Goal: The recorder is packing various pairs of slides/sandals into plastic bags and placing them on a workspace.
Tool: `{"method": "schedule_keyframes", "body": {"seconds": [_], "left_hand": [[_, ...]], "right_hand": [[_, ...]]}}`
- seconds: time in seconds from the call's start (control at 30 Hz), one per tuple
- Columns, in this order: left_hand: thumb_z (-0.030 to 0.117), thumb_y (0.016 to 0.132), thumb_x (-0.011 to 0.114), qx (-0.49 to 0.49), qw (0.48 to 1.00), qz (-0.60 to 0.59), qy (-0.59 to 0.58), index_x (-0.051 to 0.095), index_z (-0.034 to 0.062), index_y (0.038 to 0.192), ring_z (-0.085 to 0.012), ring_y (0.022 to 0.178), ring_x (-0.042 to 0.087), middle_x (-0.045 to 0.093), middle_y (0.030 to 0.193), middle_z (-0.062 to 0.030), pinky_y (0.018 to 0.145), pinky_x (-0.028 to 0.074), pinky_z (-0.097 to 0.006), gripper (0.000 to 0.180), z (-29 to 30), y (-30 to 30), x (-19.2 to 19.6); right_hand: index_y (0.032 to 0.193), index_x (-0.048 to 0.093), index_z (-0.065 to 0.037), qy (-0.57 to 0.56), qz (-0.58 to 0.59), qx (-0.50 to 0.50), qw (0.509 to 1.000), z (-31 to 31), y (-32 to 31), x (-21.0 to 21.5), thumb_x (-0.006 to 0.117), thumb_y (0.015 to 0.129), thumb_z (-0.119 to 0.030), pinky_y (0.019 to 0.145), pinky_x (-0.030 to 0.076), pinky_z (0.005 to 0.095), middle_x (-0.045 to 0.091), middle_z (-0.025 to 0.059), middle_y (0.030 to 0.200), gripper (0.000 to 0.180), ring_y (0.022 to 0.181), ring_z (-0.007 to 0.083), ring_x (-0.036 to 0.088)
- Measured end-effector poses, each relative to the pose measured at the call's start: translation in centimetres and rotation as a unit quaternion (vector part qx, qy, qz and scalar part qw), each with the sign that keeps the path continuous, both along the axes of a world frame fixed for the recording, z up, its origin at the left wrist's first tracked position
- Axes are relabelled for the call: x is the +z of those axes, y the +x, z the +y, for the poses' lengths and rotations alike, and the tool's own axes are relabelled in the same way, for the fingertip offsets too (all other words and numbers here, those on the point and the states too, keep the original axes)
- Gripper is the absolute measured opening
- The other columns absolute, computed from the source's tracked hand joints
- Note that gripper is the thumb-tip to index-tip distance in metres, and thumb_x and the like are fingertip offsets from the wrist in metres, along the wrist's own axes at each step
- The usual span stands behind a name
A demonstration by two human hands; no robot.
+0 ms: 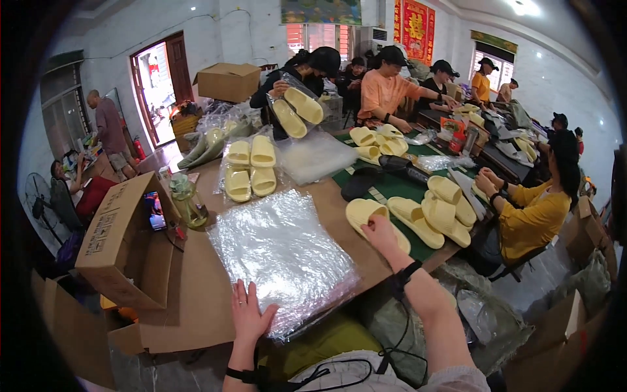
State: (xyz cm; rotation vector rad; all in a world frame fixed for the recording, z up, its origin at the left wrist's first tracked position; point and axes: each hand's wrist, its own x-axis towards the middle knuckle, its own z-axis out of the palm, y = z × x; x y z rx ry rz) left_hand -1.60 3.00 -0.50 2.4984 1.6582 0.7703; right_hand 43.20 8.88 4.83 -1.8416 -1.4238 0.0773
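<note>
Palm down, my left hand [252, 310] rests on the near left edge of a stack of shiny clear plastic bags [281, 245], its fingers spread. My right hand [381, 233] is closed at the strap of a pale yellow slide slipper [400, 240], fingers curled against it; the fingertips are partly hidden. Just right of it lie more yellow slippers [415, 219], some piled on each other, on a green mat [353, 183]. Beyond the stack, two pairs of yellow slippers [251, 166] lie in clear bags.
An open cardboard box [124, 245] with a phone [155, 210] propped in it stands left, beside a bottle [188, 201]. Across the table a co-worker holds bagged slippers [297, 112]. Another in yellow [539, 212] sits right. Dark cords hang from my wrists.
</note>
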Motion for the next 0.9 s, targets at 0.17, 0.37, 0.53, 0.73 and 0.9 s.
{"method": "schedule_keyframes", "body": {"seconds": [0.17, 0.37, 0.53, 0.73, 0.9], "left_hand": [[0.061, 0.086, 0.066, -0.001, 0.999, -0.008, -0.036, 0.038, 0.0003, 0.151, -0.0463, 0.148, 0.023, 0.023, 0.160, -0.0310, 0.120, 0.020, -0.055, 0.093, -0.2, 0.4, 0.7], [0.062, 0.087, 0.064, 0.004, 1.000, -0.005, -0.029, 0.035, 0.0012, 0.152, -0.0457, 0.149, 0.023, 0.023, 0.160, -0.0313, 0.120, 0.020, -0.055, 0.094, -0.1, 0.3, 0.4], [0.061, 0.087, 0.065, 0.004, 1.000, -0.004, -0.025, 0.035, 0.0012, 0.152, -0.0464, 0.148, 0.023, 0.023, 0.160, -0.0310, 0.120, 0.020, -0.056, 0.093, 0.1, 0.5, 0.9], [0.064, 0.087, 0.064, 0.004, 1.000, -0.015, -0.014, 0.037, 0.0011, 0.152, -0.0462, 0.148, 0.023, 0.023, 0.160, -0.0305, 0.119, 0.021, -0.056, 0.094, -0.1, 0.1, 0.3], [0.065, 0.087, 0.062, 0.003, 1.000, -0.011, -0.015, 0.036, 0.0012, 0.152, -0.0451, 0.149, 0.022, 0.022, 0.161, -0.0302, 0.120, 0.020, -0.055, 0.095, -0.1, 0.4, 0.1]], "right_hand": [[0.092, 0.066, 0.004, 0.051, 0.110, 0.087, 0.989, 3.1, -6.2, 0.1, 0.078, 0.082, -0.022, 0.067, 0.053, 0.0382, 0.069, 0.0172, 0.081, 0.030, 0.072, 0.0275, 0.067], [0.089, 0.068, 0.003, 0.007, 0.022, 0.051, 0.998, 2.5, -5.5, -2.3, 0.077, 0.080, -0.020, 0.069, 0.054, 0.0398, 0.070, 0.0188, 0.083, 0.026, 0.075, 0.0310, 0.069], [0.089, 0.068, 0.003, -0.008, -0.018, 0.033, 0.999, -0.4, -3.1, -2.2, 0.076, 0.080, -0.023, 0.071, 0.055, 0.0404, 0.070, 0.0180, 0.081, 0.029, 0.075, 0.0317, 0.069], [0.086, 0.069, 0.001, -0.059, 0.050, 0.033, 0.996, -2.6, -3.0, -1.1, 0.079, 0.080, -0.030, 0.067, 0.053, 0.0384, 0.069, 0.0156, 0.079, 0.033, 0.074, 0.0297, 0.068], [0.087, 0.067, -0.003, 0.055, 0.005, -0.085, 0.995, -2.7, -0.5, -1.3, 0.080, 0.080, -0.035, 0.069, 0.051, 0.0408, 0.066, 0.0121, 0.079, 0.036, 0.078, 0.0303, 0.066]]}}
